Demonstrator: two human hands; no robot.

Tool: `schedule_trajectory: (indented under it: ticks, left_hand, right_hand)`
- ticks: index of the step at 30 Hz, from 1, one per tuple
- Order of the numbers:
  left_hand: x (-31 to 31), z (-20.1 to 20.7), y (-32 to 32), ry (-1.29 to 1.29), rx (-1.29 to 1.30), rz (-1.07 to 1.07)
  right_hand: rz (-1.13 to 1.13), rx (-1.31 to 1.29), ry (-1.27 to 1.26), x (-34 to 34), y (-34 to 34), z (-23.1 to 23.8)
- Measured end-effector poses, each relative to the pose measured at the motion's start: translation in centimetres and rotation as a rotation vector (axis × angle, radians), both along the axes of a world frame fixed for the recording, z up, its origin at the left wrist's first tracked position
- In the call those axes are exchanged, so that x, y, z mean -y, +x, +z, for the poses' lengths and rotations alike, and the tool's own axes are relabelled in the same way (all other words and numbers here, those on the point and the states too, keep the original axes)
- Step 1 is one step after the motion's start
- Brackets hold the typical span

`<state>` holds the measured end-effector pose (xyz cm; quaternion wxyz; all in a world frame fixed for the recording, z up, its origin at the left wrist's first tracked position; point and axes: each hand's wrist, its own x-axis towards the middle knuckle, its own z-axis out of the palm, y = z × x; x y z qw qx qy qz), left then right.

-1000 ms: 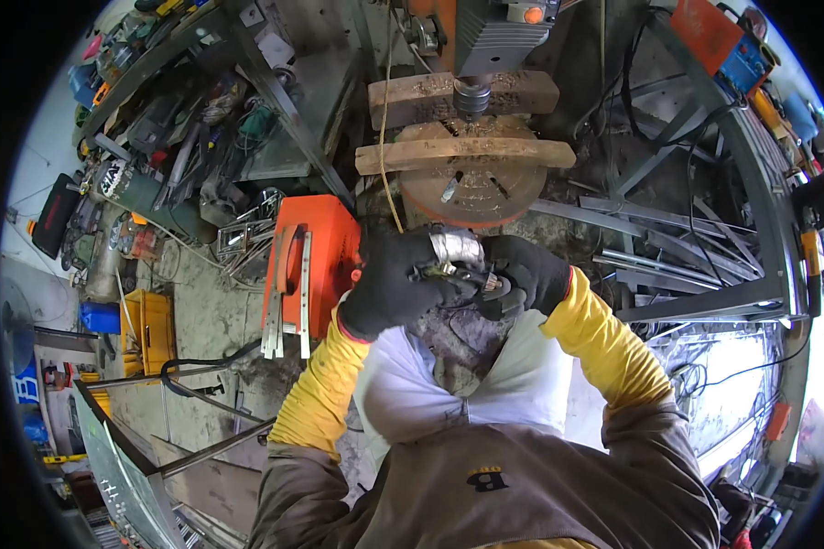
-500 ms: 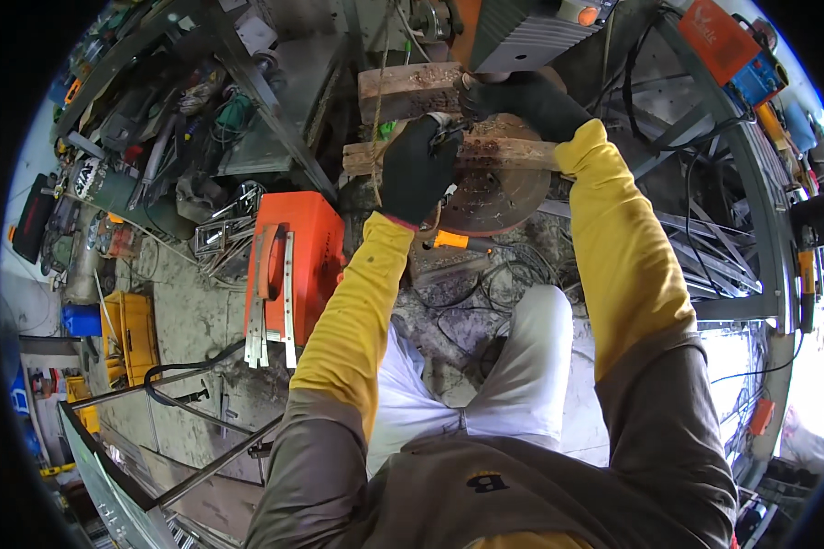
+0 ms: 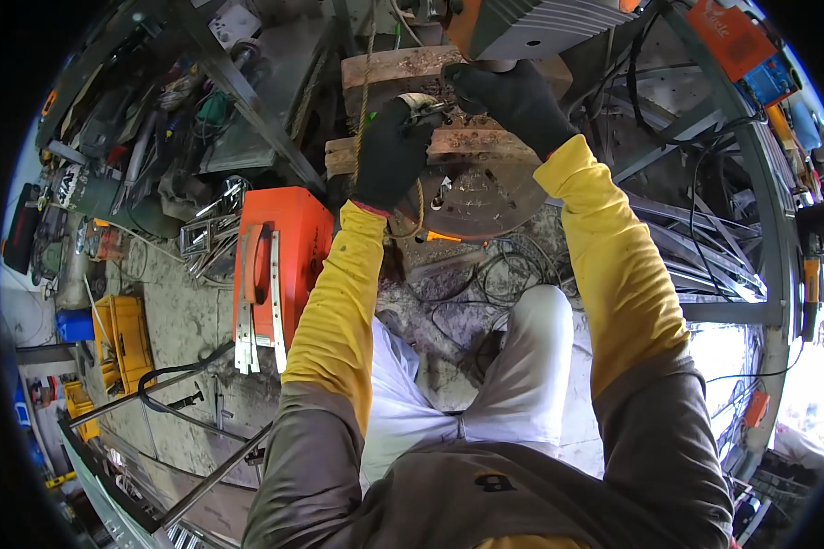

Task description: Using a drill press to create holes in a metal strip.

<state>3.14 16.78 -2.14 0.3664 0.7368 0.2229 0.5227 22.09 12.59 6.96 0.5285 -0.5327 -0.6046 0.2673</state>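
My left hand (image 3: 391,151), in a black glove, is closed round a small shiny metal piece (image 3: 428,109) over two wooden blocks. My right hand (image 3: 519,102), also gloved in black, sits just below the ribbed grey housing (image 3: 558,32) of an orange-and-grey machine. Its fingers are curled near the metal piece; what they grip, if anything, is hidden. The far wooden block (image 3: 403,64) and the near wooden block (image 3: 485,142) lie across a round, rusty metal table (image 3: 499,206). A rope (image 3: 364,101) hangs down beside my left hand.
An orange metal case (image 3: 307,247) stands left of my left forearm. Black cables (image 3: 513,270) coil on the floor below the round table. Steel frames (image 3: 256,105) flank the work, with heaped tools at the left. Metal bars (image 3: 705,256) lie at the right.
The view has shifted slightly. Both hands sit a little further left, and my left hand has drawn away from the right. The orange tool under the table is now mostly covered.
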Motion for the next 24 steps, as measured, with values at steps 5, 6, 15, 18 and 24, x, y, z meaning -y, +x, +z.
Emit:
schedule_trajectory:
  ticks: [5, 6, 15, 18, 24]
  left_hand:
    - [-1.2, -0.2, -0.5, -0.092, -0.031, -0.04]
    - [-1.4, -0.3, -0.6, -0.107, -0.036, -0.063]
    - [-1.5, 0.7, -0.2, -0.234, 0.025, -0.155]
    - [-1.5, 0.7, -0.6, -0.307, 0.053, -0.165]
    - [-2.7, 1.2, -2.0, -0.088, -0.111, -0.081]
  right_hand:
    - [-0.168, 0.075, -0.02, 0.7, -1.6, 0.2]
    - [-0.198, 0.07, 0.001, 0.5, -1.9, -0.3]
    - [-0.191, 0.123, -0.03, 0.8, -1.2, -0.2]
    - [-0.177, 0.094, -0.077, 1.1, -1.8, 0.2]
    - [-0.137, -0.04, -0.016, -0.2, -3.1, -0.5]
